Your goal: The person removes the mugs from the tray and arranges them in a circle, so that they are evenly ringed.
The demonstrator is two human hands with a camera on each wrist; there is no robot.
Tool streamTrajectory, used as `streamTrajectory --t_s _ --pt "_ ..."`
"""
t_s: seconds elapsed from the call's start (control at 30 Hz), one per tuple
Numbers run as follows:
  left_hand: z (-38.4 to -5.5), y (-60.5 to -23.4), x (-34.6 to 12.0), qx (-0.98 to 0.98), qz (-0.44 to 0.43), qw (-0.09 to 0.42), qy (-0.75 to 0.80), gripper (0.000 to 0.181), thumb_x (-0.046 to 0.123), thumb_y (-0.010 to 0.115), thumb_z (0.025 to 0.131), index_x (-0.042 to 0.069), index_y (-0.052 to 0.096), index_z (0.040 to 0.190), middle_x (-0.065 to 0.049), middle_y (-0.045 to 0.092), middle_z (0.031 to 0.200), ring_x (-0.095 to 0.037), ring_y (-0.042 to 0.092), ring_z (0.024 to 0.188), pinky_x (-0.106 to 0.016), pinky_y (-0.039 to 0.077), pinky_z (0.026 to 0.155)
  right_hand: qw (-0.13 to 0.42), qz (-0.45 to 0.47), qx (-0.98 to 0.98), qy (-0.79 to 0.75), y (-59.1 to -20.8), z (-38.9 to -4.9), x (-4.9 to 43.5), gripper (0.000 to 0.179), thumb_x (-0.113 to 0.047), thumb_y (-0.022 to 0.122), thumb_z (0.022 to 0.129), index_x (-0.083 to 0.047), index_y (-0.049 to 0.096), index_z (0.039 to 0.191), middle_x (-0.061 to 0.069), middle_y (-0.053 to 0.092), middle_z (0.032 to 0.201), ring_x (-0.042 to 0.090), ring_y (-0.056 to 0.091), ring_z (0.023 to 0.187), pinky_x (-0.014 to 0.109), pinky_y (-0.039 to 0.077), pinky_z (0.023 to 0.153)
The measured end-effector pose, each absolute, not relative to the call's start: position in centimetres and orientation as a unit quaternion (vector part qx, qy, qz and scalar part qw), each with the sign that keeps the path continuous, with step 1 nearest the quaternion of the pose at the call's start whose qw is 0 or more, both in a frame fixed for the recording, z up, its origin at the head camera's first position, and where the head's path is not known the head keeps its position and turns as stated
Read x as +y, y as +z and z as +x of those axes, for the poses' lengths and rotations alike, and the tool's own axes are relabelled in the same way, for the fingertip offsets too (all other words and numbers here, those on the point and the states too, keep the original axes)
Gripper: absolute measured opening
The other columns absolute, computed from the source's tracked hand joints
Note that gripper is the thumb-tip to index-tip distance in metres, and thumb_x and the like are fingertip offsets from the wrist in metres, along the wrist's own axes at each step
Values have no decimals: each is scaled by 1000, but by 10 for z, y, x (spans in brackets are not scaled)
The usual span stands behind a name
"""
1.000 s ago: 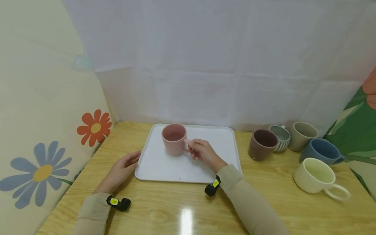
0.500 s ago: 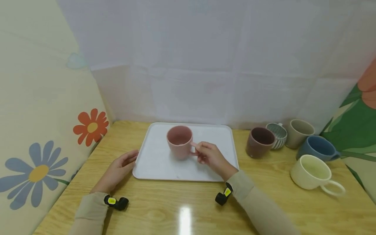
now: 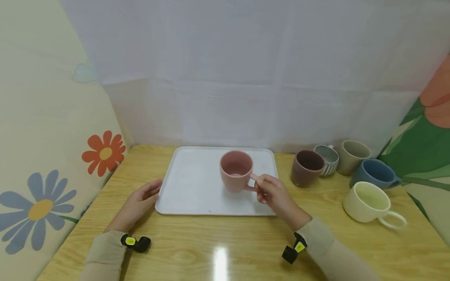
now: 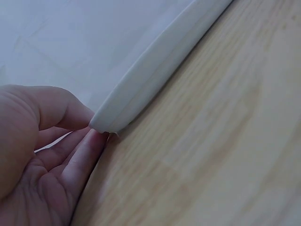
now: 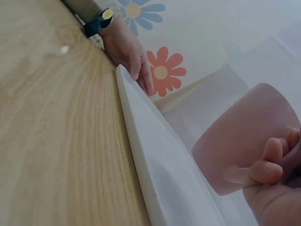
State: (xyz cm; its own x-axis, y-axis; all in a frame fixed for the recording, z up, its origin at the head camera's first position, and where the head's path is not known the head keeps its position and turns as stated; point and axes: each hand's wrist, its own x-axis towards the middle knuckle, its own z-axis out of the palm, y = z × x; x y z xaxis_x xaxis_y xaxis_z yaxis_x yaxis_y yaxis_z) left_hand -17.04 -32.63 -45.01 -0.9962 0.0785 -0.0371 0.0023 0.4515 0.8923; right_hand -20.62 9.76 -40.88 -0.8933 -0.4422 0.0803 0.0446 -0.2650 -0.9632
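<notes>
A pink mug [image 3: 236,173] is held upright over the right part of a white tray [image 3: 197,183]. My right hand [image 3: 277,197] grips its handle from the right, thumb and fingers round it. A soft shadow lies below, and the mug appears raised slightly off the tray. In the right wrist view the pink mug [image 5: 249,136] tilts with the camera and my right hand [image 5: 277,188] covers part of the handle. My left hand [image 3: 140,203] rests at the tray's left edge, fingers fairly straight. The left wrist view has its fingertips touching the tray corner.
To the right of the tray stand a dark purple mug [image 3: 307,169], a ribbed grey glass cup [image 3: 328,162], a beige mug [image 3: 352,158], a blue mug [image 3: 375,174] and a cream mug [image 3: 365,203]. A white cloth [image 3: 218,78] hangs behind the wooden table [image 3: 190,246].
My right hand has carried the pink mug rightward across the tray and a little nearer. The left hand stays at the tray's left edge. The head view has shifted slightly.
</notes>
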Motion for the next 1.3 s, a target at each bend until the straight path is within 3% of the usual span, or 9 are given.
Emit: streamTrajectory --t_s 0.53,0.8,1.0,1.3 --pt "-171 -451 -325 857 16 34 514 55 14 51 107 -5 32 155 -26 43 153 -39 38 141 -2 35 91 121 -220 566 -785 -407 -167 159 34 -8 37 109 -19 63 89 -7 58 86 5 54 70 16 41 61" --pt "-172 -451 -327 857 18 30 515 54 15 51 107 -4 33 155 -25 43 153 -20 44 137 -3 36 93 102 -227 552 -796 -415 -150 190 39 -4 30 109 -17 62 91 -8 60 87 4 54 72 15 42 60" --pt "-173 -451 -326 853 21 35 520 55 14 50 108 -3 31 156 -26 42 154 -38 37 142 -3 36 92 72 -185 550 -811 -423 -140 213 44 -3 28 109 -15 65 87 -6 63 87 5 56 72 16 42 60" --pt "-172 -451 -325 856 12 38 515 55 13 50 107 -4 31 156 -26 42 154 -37 38 142 -2 34 91 46 -175 547 -817 -434 -130 240 45 -2 27 109 -12 65 87 -3 65 88 6 58 71 16 42 59"
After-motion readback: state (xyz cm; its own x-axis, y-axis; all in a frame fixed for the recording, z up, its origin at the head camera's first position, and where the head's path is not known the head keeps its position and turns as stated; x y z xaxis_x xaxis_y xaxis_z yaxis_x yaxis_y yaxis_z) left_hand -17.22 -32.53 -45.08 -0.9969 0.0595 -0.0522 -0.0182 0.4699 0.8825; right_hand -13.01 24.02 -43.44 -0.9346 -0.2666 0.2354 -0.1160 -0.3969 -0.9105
